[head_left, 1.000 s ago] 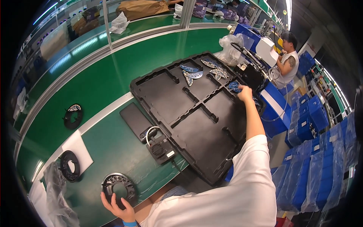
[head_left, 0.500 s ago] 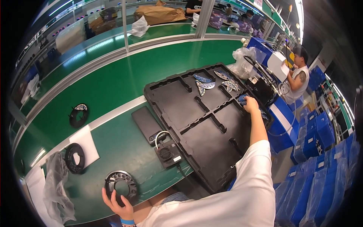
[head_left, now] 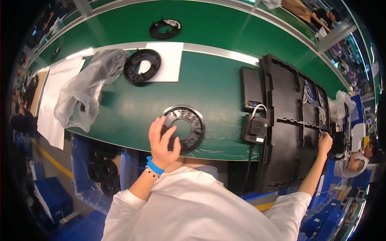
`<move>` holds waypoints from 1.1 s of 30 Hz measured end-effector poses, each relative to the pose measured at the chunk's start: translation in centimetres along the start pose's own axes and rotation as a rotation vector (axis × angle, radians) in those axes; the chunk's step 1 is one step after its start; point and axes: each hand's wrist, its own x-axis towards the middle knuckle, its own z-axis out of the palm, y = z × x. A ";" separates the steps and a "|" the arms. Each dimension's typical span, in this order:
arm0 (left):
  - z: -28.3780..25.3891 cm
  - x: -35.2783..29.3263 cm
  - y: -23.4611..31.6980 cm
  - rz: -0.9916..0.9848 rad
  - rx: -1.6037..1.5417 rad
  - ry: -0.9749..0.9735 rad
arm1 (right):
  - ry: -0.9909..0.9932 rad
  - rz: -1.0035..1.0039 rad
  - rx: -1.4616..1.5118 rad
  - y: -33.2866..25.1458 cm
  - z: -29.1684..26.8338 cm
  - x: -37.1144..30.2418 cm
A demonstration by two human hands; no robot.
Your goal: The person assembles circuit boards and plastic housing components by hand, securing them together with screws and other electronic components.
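My left hand (head_left: 163, 140) is open, fingers spread, over the left side of a black plastic ring (head_left: 196, 127) with a shiny rim and round recesses. The ring lies flat near the bench's front edge. At the far right, my right hand (head_left: 325, 143) has its fingers closed at a compartment of a large black tray (head_left: 283, 148). A sliver of shiny blue piece shows at those fingertips, mostly hidden by them. Farther back in the tray lie patterned blue leaf-shaped pieces (head_left: 309, 93) and silvery pieces (head_left: 322, 115).
A second black ring (head_left: 152, 72) rests partly on a white sheet (head_left: 171, 60); another ring (head_left: 165, 30) is on the green surface behind. Crumpled clear plastic (head_left: 82, 94) lies left. A black box (head_left: 252, 86) and a cabled device (head_left: 255, 127) stand beside the tray.
The view has swung left, so the tray now appears farther right. My left hand stays by the near ring and my right hand stays at the tray, its fingertips by the blue piece.
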 end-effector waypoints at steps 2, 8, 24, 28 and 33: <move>-0.3 -0.2 -0.1 -0.015 0.001 -0.017 | 0.066 -0.011 -0.030 -1.4 -0.4 0.5; -0.8 0.1 0.1 -0.070 -0.043 -0.058 | 0.405 -0.256 0.193 -9.1 -7.6 1.9; -1.5 0.7 -0.7 -0.262 -0.252 -0.114 | -0.345 -1.271 1.262 -39.6 -9.5 -10.6; -1.4 0.6 -0.9 -0.257 -0.252 -0.105 | -0.578 -1.061 1.450 -40.1 -8.1 -11.5; -1.4 0.8 -0.9 -0.254 -0.251 -0.120 | -0.678 -1.009 1.438 -39.8 -7.7 -11.8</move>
